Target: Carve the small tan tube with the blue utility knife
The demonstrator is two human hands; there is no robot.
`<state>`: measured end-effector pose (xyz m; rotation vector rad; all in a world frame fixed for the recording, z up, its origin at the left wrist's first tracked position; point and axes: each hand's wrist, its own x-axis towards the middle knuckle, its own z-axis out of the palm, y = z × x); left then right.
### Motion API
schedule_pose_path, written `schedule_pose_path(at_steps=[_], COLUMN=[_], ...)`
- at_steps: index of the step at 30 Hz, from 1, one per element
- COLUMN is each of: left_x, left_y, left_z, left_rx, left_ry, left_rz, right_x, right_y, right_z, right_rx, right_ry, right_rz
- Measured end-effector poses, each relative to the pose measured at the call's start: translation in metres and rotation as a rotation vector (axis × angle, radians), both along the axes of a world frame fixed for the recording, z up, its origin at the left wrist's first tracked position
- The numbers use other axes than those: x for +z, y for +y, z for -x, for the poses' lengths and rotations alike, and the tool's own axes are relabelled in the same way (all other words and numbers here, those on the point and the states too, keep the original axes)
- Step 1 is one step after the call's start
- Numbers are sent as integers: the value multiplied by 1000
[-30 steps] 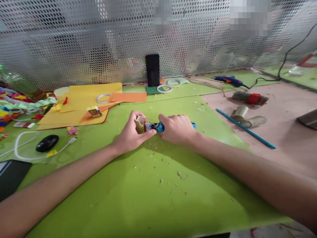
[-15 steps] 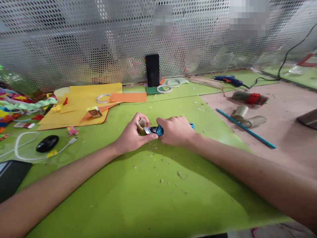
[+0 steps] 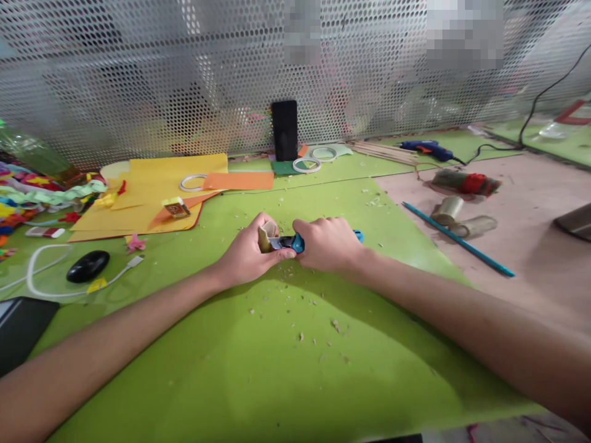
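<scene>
Near the middle of the green table (image 3: 258, 369), my left hand (image 3: 244, 255) wraps round a short hollow tan-green tube piece (image 3: 265, 240), whose open end faces up. My right hand (image 3: 327, 244) is closed on a blue utility knife (image 3: 298, 243), the handle's end poking out past the little finger. The knife's metal blade rests against the tube piece, and my left thumb touches the front of the knife. Small shavings (image 3: 335, 325) lie scattered beneath and around both hands. The blade's tip is hard to make out.
Yellow sheets (image 3: 180, 163), a matchbox (image 3: 176, 208), a black mouse (image 3: 88, 266) and a white cable lie left. A black phone (image 3: 285, 130) leans on the mesh behind tape rolls (image 3: 306, 165). Rightward are a glue gun (image 3: 427, 149), a blue stick (image 3: 457, 239) and tube pieces (image 3: 473, 226).
The tube piece has turned slightly in my left hand, and its opening is angled differently against the blade. My right hand has barely moved.
</scene>
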<state>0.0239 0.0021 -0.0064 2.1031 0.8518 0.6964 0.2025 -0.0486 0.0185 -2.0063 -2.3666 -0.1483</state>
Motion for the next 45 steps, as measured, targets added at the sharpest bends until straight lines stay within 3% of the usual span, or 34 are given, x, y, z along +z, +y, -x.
schedule_pose_path(at_steps=[18,25,32,45], left_x=[-1,-1,0,0], left_y=[1,3,2,0], left_z=[0,-1,0,0], left_rx=[77,14,-8,72], left_ry=[-39,-86,-79,-2], left_rz=[-5,66,23,-48], right_x=[0,1,2,3], right_y=[1,2,0,1], right_z=[0,1,1,0], right_rx=[-52,-39,-22,-22], right_ry=[22,25,41,29], right_rz=[-24,25,50,42])
